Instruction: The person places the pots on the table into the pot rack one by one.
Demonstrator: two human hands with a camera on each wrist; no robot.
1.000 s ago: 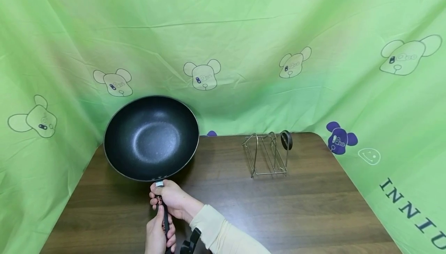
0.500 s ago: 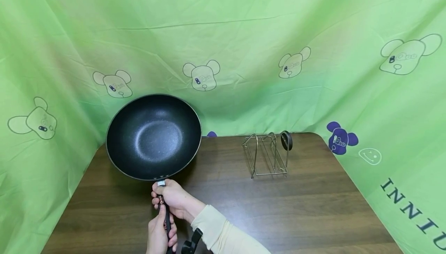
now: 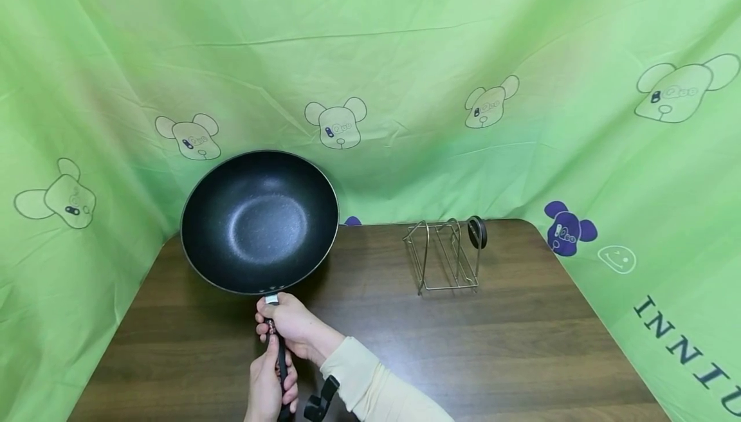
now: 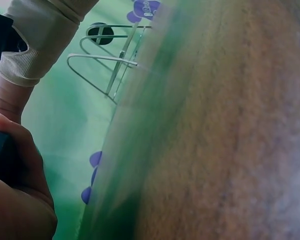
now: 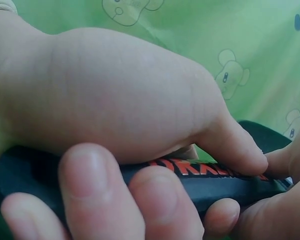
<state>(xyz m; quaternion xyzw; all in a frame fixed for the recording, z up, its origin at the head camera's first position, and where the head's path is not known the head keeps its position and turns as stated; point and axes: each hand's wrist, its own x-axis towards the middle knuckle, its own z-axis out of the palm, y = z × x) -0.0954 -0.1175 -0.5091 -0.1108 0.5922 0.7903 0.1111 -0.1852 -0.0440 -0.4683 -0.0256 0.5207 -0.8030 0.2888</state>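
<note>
A black wok (image 3: 266, 216) fills the left of the head view, tilted so its inside faces the camera, its far rim overlapping the green cloth. My right hand (image 3: 298, 327) grips its black handle (image 3: 282, 361) close to the pan, thumb on top. Behind it, nearer my body, my left hand (image 3: 268, 380) wraps the same handle. Red lettering on the handle shows between both hands in the right wrist view, where my left hand (image 5: 120, 95) is large and part of my right hand (image 5: 275, 215) enters from the right edge.
A metal wire rack (image 3: 448, 288) stands toward the back right of the brown wooden table (image 3: 463, 357), with a black round disc (image 3: 477, 233) at its right end. Green cloth (image 3: 405, 55) printed with bear heads hangs behind and at both sides.
The wok has moved slightly right and a little farther up in the head view, with both hands following on the handle. The wire rack has stayed put.
</note>
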